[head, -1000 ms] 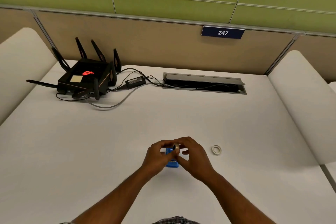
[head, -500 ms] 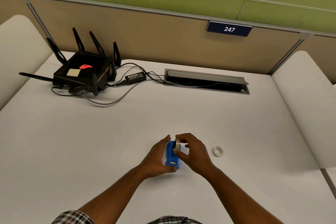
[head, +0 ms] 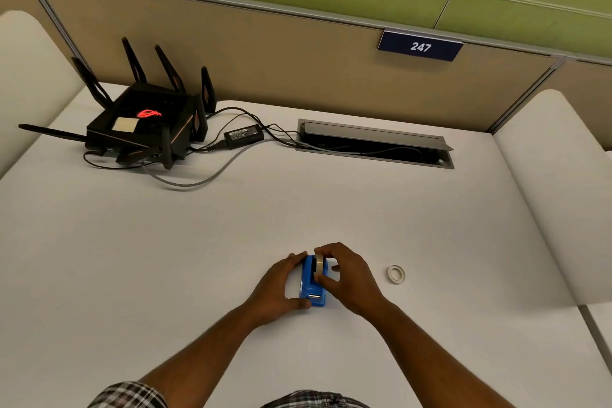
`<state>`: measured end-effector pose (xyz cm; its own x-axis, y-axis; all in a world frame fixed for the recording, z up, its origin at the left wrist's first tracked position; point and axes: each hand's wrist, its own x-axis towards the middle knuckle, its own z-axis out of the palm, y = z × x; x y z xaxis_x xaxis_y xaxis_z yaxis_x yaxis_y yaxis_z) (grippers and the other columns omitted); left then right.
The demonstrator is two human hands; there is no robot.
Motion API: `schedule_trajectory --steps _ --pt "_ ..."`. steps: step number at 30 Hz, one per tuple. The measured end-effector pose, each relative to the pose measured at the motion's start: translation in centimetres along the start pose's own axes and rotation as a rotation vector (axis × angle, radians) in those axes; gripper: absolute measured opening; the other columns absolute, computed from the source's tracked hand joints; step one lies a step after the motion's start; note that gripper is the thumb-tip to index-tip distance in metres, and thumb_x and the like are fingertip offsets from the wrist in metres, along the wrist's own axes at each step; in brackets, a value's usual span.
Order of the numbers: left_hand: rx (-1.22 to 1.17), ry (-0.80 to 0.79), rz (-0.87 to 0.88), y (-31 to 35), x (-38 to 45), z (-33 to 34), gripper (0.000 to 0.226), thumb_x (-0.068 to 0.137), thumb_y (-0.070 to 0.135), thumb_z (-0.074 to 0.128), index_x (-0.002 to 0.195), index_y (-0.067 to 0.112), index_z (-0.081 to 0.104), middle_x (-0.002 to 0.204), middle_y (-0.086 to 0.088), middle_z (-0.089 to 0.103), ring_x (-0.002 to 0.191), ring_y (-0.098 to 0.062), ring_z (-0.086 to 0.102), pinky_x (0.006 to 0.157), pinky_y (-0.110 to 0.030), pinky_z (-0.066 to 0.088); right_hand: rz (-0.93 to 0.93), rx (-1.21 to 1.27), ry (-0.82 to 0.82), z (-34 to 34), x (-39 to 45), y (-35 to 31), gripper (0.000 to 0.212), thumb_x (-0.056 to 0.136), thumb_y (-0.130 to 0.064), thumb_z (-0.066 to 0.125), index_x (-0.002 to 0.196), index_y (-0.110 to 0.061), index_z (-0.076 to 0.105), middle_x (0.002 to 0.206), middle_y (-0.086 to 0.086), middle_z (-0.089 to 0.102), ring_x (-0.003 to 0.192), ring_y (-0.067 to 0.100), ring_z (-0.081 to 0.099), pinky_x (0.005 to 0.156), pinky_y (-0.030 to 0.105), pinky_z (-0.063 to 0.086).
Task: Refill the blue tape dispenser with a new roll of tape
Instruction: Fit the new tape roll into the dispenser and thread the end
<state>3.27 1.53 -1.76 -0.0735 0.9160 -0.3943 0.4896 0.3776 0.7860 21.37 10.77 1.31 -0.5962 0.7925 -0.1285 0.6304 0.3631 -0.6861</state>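
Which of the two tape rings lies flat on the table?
The small white ring, alone right of the right hand; the other roll stands on edge in the blue dispenser.

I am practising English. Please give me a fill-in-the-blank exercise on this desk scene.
1. The right hand holds a roll of clear tape over the ____ plastic tape dispenser.
2. The left hand steadies the dispenser on the white ____.
3. The wall sign reads ____.

Missing words: blue; desk; 247
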Motion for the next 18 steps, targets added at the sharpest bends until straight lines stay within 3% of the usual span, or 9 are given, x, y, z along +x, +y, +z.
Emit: schedule_trajectory --steps 5,11,18 --pt "-0.011 0.000 -0.007 -0.10 0.07 0.22 0.101 0.073 0.039 0.084 0.153 0.031 0.022 0.161 0.006 0.026 0.146 -0.015 0.030 0.118 -0.033 0.031 0.014 -0.030 -0.018 0.27 0.08 0.24 0.049 0.087 -0.026 0.078 0.132 -0.028 0.060 0.132 -0.009 0.062 0.116 0.008 0.059 0.100 0.030 0.054" --pt "-0.020 0.008 -0.011 -0.43 0.10 0.34 0.102 0.071 0.040 0.085 0.152 0.033 0.023 0.161 0.007 0.026 0.147 -0.014 0.029 0.116 -0.029 0.028 0.037 -0.019 -0.019 0.46 0.08 0.44 0.050 0.085 -0.027 0.079 0.131 -0.032 0.060 0.130 -0.012 0.063 0.111 0.003 0.058 0.084 0.004 0.048" --pt "-0.021 -0.002 -0.012 -0.50 0.22 0.34 0.102 0.072 0.041 0.084 0.153 0.034 0.021 0.161 0.008 0.025 0.147 -0.014 0.028 0.116 -0.030 0.029 0.059 -0.016 -0.005 0.60 -0.28 0.63 0.048 0.089 -0.036 0.076 0.133 -0.038 0.058 0.132 -0.019 0.060 0.106 -0.003 0.053 0.080 0.001 0.045"
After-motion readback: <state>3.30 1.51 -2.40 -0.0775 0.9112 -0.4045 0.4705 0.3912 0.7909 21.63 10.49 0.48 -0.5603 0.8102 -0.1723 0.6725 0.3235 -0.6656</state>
